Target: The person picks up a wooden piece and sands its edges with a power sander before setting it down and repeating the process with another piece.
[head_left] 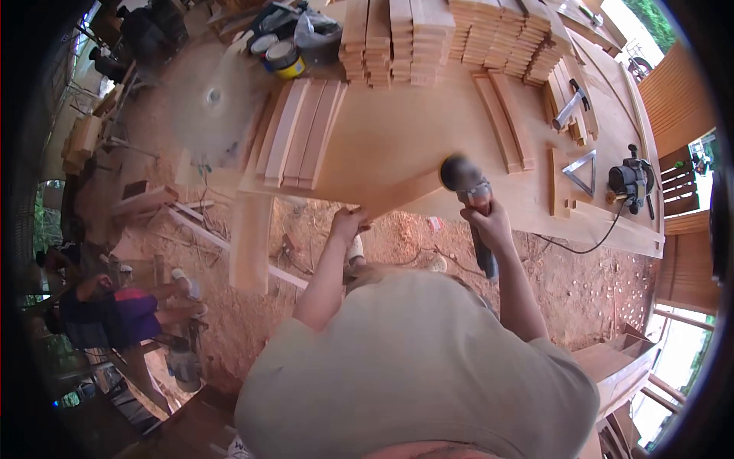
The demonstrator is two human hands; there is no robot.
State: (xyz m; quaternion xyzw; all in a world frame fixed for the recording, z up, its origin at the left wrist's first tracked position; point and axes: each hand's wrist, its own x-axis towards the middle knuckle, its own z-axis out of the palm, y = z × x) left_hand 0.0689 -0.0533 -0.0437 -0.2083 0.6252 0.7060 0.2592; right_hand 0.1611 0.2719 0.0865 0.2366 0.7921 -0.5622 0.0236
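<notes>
1. We stand at a broad wooden worktop (382, 126), its near edge just before us.
2. Along its far side we have tall stacks of boards (397, 38).
3. To our left lies a row of loose boards (302, 134), side by side.
4. Nearest us, one narrow board (404, 193) slants across the worktop's near edge.
5. We have a power tool (478, 205) at its far end; blur hides whether the round head touches the wood.
6. Well to our right sit a router (631, 180), then a hammer (569, 109).
7. Of our hands, the right hand (491, 226) wraps closed around the power tool; the left hand (349, 223) curls closed on the narrow board's near end.
</notes>
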